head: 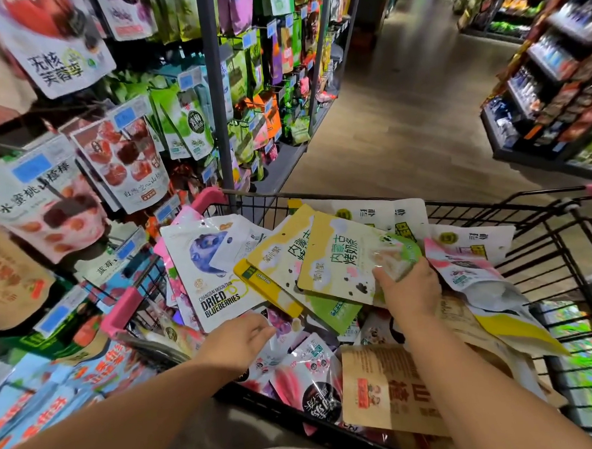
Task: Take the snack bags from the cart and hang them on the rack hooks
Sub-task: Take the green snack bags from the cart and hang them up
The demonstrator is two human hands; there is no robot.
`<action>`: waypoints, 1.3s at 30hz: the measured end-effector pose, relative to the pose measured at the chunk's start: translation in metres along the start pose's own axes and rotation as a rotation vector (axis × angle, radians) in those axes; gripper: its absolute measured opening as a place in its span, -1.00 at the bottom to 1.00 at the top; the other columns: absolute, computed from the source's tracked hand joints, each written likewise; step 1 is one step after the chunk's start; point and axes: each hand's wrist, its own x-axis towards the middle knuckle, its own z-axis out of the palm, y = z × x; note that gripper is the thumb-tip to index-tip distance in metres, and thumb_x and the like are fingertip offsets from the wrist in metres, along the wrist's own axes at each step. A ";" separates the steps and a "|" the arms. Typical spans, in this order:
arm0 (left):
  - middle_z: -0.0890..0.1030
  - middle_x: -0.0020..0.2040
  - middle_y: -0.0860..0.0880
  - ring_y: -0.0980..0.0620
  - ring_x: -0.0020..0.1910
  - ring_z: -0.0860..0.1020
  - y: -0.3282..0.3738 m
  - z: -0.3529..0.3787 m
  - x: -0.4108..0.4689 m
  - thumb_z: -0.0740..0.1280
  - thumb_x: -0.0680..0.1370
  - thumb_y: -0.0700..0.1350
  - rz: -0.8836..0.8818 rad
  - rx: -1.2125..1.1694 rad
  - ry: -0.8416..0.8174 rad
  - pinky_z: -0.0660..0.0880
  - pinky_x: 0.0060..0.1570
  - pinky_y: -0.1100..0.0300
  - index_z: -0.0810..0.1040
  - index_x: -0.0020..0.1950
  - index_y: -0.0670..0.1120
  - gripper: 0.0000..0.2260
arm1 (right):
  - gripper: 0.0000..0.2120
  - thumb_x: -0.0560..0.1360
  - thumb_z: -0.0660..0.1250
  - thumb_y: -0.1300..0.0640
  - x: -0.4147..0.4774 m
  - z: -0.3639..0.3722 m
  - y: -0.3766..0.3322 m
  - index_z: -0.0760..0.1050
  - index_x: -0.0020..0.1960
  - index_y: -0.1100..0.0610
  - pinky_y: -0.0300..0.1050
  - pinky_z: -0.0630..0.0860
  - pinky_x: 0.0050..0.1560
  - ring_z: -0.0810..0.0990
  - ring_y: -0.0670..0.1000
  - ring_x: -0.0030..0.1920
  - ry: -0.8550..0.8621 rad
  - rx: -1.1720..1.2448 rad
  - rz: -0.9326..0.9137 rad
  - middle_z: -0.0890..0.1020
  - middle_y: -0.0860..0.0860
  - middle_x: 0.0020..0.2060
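**Rack lies left of the grip**

Over the black wire cart (492, 203), the right hand (411, 292) pinches a glossy yellow-and-green snack pouch (341, 256) by its near corner. The left hand (239, 340), nearer the grey hook rack (214, 91), reaches among bags, grasp unclear.

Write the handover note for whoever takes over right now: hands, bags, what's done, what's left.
Right hand: fingers grip the yellow-green bag, low over the cart.
Left hand: open, reaching in below the dried blueberries bag, apparently holding nothing.
Rack on the left already carries hanging bags.
Done: one bag gripped, not yet hung.
Left: hang it, then work through the heaped cart.
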 end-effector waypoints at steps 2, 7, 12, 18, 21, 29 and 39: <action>0.48 -0.27 0.13 0.16 -0.24 0.45 0.000 0.000 0.000 0.14 0.62 0.14 0.002 0.002 -0.004 0.28 -0.32 0.31 0.47 -0.07 0.07 -0.79 | -0.15 0.36 0.50 -0.18 -0.001 -0.001 -0.002 0.24 0.45 0.23 0.09 0.45 0.26 0.47 0.24 0.28 0.008 0.148 0.080 0.48 0.19 0.30; 0.53 -0.25 0.09 0.10 -0.21 0.50 -0.003 0.001 0.002 0.14 0.61 0.15 -0.016 -0.030 -0.026 0.33 -0.29 0.23 0.42 -0.15 0.09 -0.78 | -0.65 0.43 0.49 -0.02 -0.012 0.006 -0.006 0.49 0.07 0.15 -0.04 0.46 0.03 0.54 0.14 0.01 -0.128 0.500 0.244 0.60 0.14 0.10; 0.59 -0.20 0.04 0.09 -0.19 0.54 -0.003 0.002 0.000 0.15 0.61 0.16 -0.024 -0.040 -0.010 0.36 -0.27 0.23 0.48 -0.10 0.03 -0.74 | -0.48 0.53 0.30 -0.21 -0.021 0.013 -0.014 0.49 0.28 0.18 0.13 0.45 0.25 0.51 0.20 0.21 -0.200 0.514 0.244 0.56 0.14 0.22; 0.54 -0.22 0.08 0.11 -0.18 0.53 -0.002 0.002 0.000 0.14 0.61 0.16 -0.029 -0.028 -0.033 0.34 -0.28 0.25 0.45 -0.13 0.07 -0.76 | -0.32 0.52 0.28 -0.25 -0.010 0.006 -0.017 0.33 0.43 0.20 0.14 0.36 0.31 0.38 0.21 0.37 -0.262 0.665 0.340 0.42 0.16 0.38; 0.50 -0.22 0.10 0.17 -0.23 0.46 0.000 0.000 0.000 0.13 0.62 0.16 -0.018 -0.003 -0.045 0.29 -0.32 0.30 0.42 -0.14 0.10 -0.77 | -0.20 0.46 0.32 -0.31 -0.011 0.008 -0.020 0.27 0.49 0.18 0.16 0.36 0.32 0.37 0.21 0.39 -0.310 0.698 0.328 0.41 0.12 0.40; 0.49 -0.26 0.08 0.17 -0.25 0.45 0.000 -0.004 -0.003 0.12 0.62 0.15 -0.030 -0.072 -0.070 0.30 -0.31 0.30 0.38 -0.20 0.14 -0.77 | -0.56 0.57 0.33 0.00 -0.042 0.002 -0.047 0.39 0.35 0.22 0.14 0.39 0.29 0.47 0.22 0.28 -0.416 0.752 0.224 0.52 0.16 0.23; 0.57 -0.19 0.12 0.11 -0.15 0.57 0.006 -0.010 -0.002 0.23 0.30 0.44 -0.090 -0.577 -0.023 0.52 0.01 0.09 0.43 -0.08 0.06 -0.52 | -0.81 0.57 0.33 0.09 -0.091 0.027 -0.079 0.50 0.17 0.09 0.04 0.60 -0.12 0.69 0.02 -0.13 -0.673 1.127 0.286 0.70 0.02 -0.09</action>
